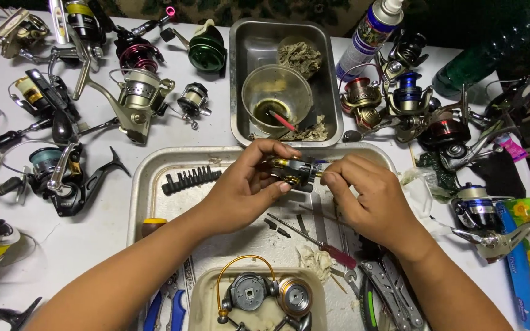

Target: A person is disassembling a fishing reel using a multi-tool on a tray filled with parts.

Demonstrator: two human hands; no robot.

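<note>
- Nearest the camera, a small cream plastic tub (pixel 203 306) sits at 6 o'clock inside the big tray, holding a grey metal reel body with a gold wire bail arm (pixel 249 293) and a round bronze spool (pixel 294 296).
- Just right of the tub, a red-handled thin screwdriver (pixel 329 248) lies slanted, handle toward 4 o'clock, with a folding steel multi-tool (pixel 394 294) beyond it at 5 o'clock.
- The left hand (pixel 246 184) comes in from 7 o'clock, forearm running up over the dented silver metal tray (pixel 139 190); its thumb and curled fingers are closed round the left end of a small black-and-gold fishing reel part (pixel 292 171).
- That part is held in the air above the tray's far half, its long axis roughly level, running 9 to 3 o'clock; it lies between the two hands, touching both.
- The right hand (pixel 372 202) enters from 4 o'clock, wrist bent inward; its thumb and forefinger pinch the part's right end, where something bluish shows, though what it is I cannot tell.
- The left hand wraps more of the part, so it seems to be the carrier, the right the one working the tip.
- At 10 o'clock from the left hand, a row of black screwdriver bits (pixel 191 179) lies on the tray.
- Farther, at 12 o'clock, a deep steel pan (pixel 332 116) holds a clear plastic cup with dark oil and a red-handled brush (pixel 276 101).
- Many assorted spinning reels (pixel 136 101) lie on the white table to both sides.
</note>
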